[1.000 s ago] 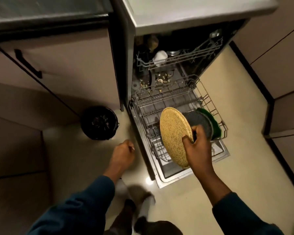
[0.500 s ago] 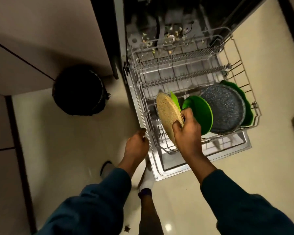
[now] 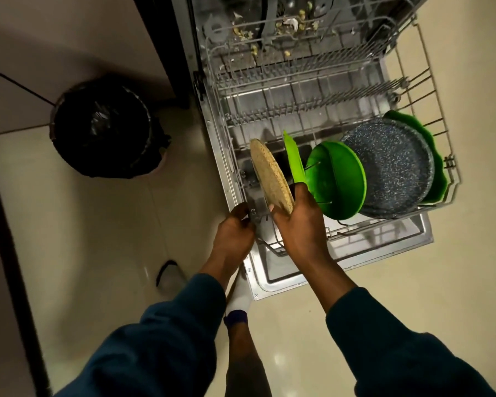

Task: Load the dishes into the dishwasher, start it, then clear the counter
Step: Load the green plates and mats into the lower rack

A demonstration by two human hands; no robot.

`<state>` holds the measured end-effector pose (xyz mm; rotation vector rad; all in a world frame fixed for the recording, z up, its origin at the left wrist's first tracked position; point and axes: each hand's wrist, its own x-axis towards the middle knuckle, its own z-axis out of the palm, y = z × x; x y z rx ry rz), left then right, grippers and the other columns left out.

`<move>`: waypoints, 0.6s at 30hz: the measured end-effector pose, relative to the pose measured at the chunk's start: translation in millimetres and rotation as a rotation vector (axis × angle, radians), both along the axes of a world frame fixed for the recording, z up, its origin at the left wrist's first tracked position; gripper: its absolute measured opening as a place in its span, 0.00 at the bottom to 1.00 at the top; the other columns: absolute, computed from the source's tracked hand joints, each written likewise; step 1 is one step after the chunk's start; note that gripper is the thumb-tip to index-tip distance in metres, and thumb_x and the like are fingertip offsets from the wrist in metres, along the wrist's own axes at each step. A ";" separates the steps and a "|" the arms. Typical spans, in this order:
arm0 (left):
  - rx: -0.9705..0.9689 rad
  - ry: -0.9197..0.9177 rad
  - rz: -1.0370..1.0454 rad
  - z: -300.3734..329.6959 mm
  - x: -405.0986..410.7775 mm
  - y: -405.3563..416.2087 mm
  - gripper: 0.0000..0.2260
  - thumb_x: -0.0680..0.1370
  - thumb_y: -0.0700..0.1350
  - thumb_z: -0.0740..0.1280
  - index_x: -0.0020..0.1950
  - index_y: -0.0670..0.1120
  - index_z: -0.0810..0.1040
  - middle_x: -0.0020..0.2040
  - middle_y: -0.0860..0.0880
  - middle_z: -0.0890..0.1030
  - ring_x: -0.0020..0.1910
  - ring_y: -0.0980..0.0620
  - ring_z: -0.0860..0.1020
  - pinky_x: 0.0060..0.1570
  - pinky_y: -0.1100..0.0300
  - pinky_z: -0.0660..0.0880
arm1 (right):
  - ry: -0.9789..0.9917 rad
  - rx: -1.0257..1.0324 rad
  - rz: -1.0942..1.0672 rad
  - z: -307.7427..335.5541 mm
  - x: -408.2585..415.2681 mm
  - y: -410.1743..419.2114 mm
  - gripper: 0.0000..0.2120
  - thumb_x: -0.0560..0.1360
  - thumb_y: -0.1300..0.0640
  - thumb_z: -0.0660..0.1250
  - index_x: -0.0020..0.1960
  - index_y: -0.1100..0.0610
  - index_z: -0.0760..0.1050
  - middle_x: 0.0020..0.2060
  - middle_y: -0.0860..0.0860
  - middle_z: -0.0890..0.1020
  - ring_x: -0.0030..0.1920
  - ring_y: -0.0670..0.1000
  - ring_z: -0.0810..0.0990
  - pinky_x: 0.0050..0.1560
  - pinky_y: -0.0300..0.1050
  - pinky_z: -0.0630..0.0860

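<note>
My right hand grips a tan speckled plate by its lower edge, holding it on edge over the front left of the dishwasher's pulled-out lower rack. My left hand grasps the rack's front left corner. Standing in the rack to the right are a thin green plate, a green bowl, a dark speckled plate and a green wavy-edged dish behind it.
The open dishwasher door lies flat under the rack. Food scraps litter the tub floor at the top. A black-lined bin stands on the floor at the left. My feet are just before the door.
My right hand has lowered the tan plate further into the rack's front left slots. My left hand has moved right and taken hold of the rack's corner. The view has tilted further down.
</note>
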<state>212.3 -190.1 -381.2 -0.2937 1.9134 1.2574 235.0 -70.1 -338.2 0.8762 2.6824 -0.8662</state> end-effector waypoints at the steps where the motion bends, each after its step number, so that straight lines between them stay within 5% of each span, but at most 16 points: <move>1: 0.001 0.002 -0.001 2.4 0.3 -1.2 0.16 0.80 0.39 0.61 0.55 0.61 0.75 0.53 0.59 0.80 0.47 0.60 0.80 0.42 0.72 0.75 | 0.006 0.001 0.006 2.5 2.9 0.1 0.20 0.75 0.52 0.70 0.61 0.59 0.68 0.52 0.57 0.77 0.51 0.59 0.77 0.40 0.46 0.73; 4: -0.006 0.008 -0.005 14.1 -4.0 -2.8 0.15 0.79 0.37 0.60 0.56 0.58 0.73 0.55 0.58 0.76 0.47 0.61 0.76 0.43 0.74 0.70 | 0.016 -0.016 0.007 13.4 7.0 1.2 0.22 0.74 0.50 0.72 0.62 0.57 0.69 0.56 0.54 0.77 0.54 0.56 0.77 0.42 0.42 0.69; 6: -0.040 0.033 -0.023 19.9 -9.1 -4.8 0.13 0.79 0.38 0.61 0.60 0.52 0.75 0.54 0.56 0.77 0.51 0.56 0.76 0.50 0.67 0.72 | 0.039 -0.059 -0.019 21.2 8.2 0.7 0.28 0.72 0.44 0.72 0.64 0.56 0.68 0.58 0.53 0.77 0.57 0.54 0.76 0.49 0.45 0.74; 10: -0.063 0.060 -0.035 38.5 -25.7 -9.3 0.11 0.78 0.39 0.61 0.50 0.55 0.75 0.49 0.47 0.82 0.44 0.44 0.81 0.47 0.49 0.78 | 0.048 -0.111 -0.008 49.3 3.2 3.2 0.38 0.68 0.29 0.58 0.66 0.56 0.67 0.58 0.52 0.77 0.59 0.53 0.75 0.55 0.52 0.75; 18: -0.367 0.133 -0.157 105.0 -53.1 -41.1 0.13 0.80 0.38 0.57 0.61 0.42 0.74 0.57 0.43 0.79 0.58 0.41 0.76 0.53 0.56 0.71 | 0.081 -0.091 0.012 110.7 -7.2 5.2 0.30 0.76 0.36 0.53 0.65 0.58 0.68 0.59 0.53 0.76 0.59 0.54 0.75 0.57 0.55 0.75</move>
